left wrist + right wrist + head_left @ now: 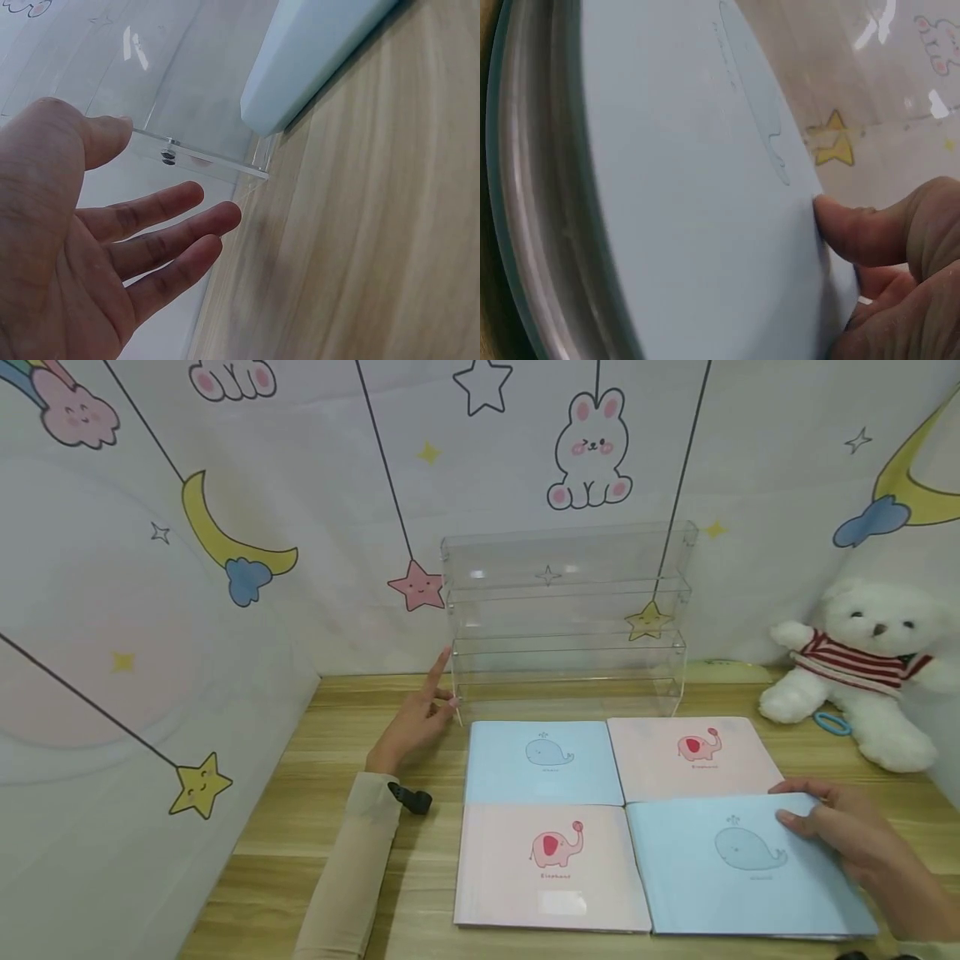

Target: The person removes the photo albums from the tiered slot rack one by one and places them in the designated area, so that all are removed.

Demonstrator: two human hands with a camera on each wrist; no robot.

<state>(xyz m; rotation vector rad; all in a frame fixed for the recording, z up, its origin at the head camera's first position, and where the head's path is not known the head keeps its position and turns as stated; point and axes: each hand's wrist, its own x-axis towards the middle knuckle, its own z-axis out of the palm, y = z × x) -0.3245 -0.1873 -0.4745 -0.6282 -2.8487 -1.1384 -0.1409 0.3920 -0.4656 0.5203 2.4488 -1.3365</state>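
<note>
A blue book (738,868) with a whale on its cover lies at the front right. My right hand (847,835) grips its far right corner, thumb on the cover and fingers at the edge; the right wrist view shows the thumb pressing the cover of the thick book (682,187). At the back, my left hand (416,718) is at the left side of a clear tiered acrylic rack (566,664). In the left wrist view, the thumb of the left hand (90,247) touches the rack's edge, while three fingers extend loosely, holding nothing.
A pink elephant book (510,889) lies beside the held book. Behind them are another blue whale book (498,764) and another pink elephant book (645,760), just before the rack. A white teddy bear (862,681) sits at the right with a blue ring (832,723). Printed fabric hangs behind.
</note>
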